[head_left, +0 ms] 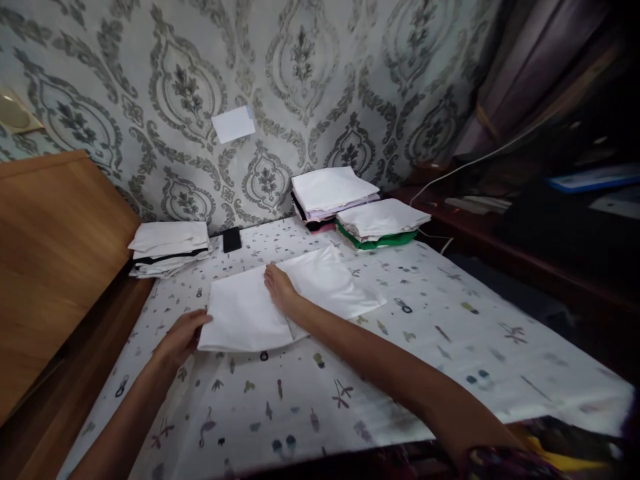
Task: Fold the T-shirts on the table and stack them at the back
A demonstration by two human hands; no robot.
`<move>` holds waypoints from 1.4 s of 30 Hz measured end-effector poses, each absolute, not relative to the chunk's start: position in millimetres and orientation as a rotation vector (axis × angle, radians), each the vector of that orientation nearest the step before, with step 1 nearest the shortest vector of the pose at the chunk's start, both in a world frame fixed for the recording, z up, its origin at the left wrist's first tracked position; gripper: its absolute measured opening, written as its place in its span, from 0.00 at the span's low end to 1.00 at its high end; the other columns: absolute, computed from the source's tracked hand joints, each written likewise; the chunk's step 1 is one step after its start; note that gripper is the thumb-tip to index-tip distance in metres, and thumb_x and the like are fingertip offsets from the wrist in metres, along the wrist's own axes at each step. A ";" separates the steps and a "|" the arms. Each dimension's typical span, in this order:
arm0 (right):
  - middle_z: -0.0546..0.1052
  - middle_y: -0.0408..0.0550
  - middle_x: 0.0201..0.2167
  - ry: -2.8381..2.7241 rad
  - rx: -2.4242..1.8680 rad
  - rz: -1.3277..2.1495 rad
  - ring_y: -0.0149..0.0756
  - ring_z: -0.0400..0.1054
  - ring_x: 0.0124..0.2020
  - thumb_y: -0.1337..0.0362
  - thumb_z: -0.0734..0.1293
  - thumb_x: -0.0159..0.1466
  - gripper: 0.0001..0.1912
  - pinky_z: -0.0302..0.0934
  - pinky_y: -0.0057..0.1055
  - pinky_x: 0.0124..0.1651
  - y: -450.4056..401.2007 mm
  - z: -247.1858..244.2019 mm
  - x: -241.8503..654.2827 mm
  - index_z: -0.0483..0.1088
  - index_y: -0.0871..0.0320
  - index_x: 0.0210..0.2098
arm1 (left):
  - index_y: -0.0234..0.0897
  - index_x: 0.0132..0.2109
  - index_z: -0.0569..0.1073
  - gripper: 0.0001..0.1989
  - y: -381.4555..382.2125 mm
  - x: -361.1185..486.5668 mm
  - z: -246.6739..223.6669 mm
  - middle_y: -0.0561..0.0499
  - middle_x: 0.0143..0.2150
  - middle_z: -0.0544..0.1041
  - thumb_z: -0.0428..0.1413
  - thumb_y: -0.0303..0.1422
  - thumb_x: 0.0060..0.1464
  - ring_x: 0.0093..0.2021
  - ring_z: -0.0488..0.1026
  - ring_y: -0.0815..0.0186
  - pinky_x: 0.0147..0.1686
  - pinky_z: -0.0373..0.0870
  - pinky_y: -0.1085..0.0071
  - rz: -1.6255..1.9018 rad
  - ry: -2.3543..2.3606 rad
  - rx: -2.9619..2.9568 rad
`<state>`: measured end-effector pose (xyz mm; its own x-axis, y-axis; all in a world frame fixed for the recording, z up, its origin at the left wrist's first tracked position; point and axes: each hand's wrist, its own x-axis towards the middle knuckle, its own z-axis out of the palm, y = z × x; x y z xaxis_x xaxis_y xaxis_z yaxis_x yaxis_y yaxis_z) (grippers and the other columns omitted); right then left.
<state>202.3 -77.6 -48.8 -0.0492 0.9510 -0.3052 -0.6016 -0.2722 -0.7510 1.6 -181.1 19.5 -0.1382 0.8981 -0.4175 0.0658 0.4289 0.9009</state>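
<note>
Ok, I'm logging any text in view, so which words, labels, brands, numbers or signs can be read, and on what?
No text can be read.
White card on the wall: any print is too small or blurred.
Blue-edged item at right: too blurred.
White cloth under the right hand: no lettering shows.

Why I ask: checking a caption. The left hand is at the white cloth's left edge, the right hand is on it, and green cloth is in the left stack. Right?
Not quite: the head view shows green cloth in the nearer stack on the right. The left hand and right hand are as stated.
</note>
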 end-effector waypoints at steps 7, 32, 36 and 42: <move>0.78 0.51 0.35 -0.345 -0.672 1.767 0.41 0.74 0.45 0.46 0.48 0.72 0.26 0.68 0.43 0.54 -71.4 -51.9 261.9 0.70 0.55 0.40 | 0.34 0.37 0.76 0.18 -117.3 140.9 69.6 0.55 0.23 0.74 0.66 0.39 0.37 0.23 0.71 0.68 0.25 0.66 0.73 1.043 1.270 1.333; 0.80 0.55 0.43 -0.193 -0.569 1.721 0.46 0.77 0.42 0.40 0.46 0.70 0.37 0.71 0.46 0.48 -55.1 -63.5 415.9 0.65 0.59 0.62 | 0.35 0.72 0.51 0.32 -120.0 281.8 -26.5 0.40 0.76 0.45 0.34 0.47 0.68 0.76 0.40 0.58 0.70 0.39 0.45 0.260 1.391 2.405; 0.79 0.55 0.45 -0.203 -0.592 1.681 0.45 0.76 0.43 0.39 0.48 0.69 0.36 0.72 0.44 0.48 -59.8 -66.2 424.6 0.68 0.59 0.57 | 0.36 0.71 0.53 0.31 -118.4 288.0 -30.9 0.39 0.75 0.47 0.35 0.46 0.68 0.75 0.41 0.56 0.70 0.39 0.42 0.298 1.308 2.433; 0.78 0.51 0.44 -0.200 -0.671 1.604 0.44 0.76 0.43 0.41 0.51 0.70 0.30 0.70 0.45 0.49 -65.1 -63.7 437.5 0.71 0.55 0.50 | 0.39 0.71 0.54 0.29 -111.9 297.1 -38.4 0.38 0.75 0.49 0.38 0.45 0.68 0.75 0.43 0.55 0.69 0.38 0.41 0.315 1.225 2.434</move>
<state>437.5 -65.1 -63.7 -0.0048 0.9536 -0.3011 -0.8502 -0.1624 -0.5008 297.1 -111.9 -38.4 0.5914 0.8061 0.0226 0.7169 -0.5384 0.4430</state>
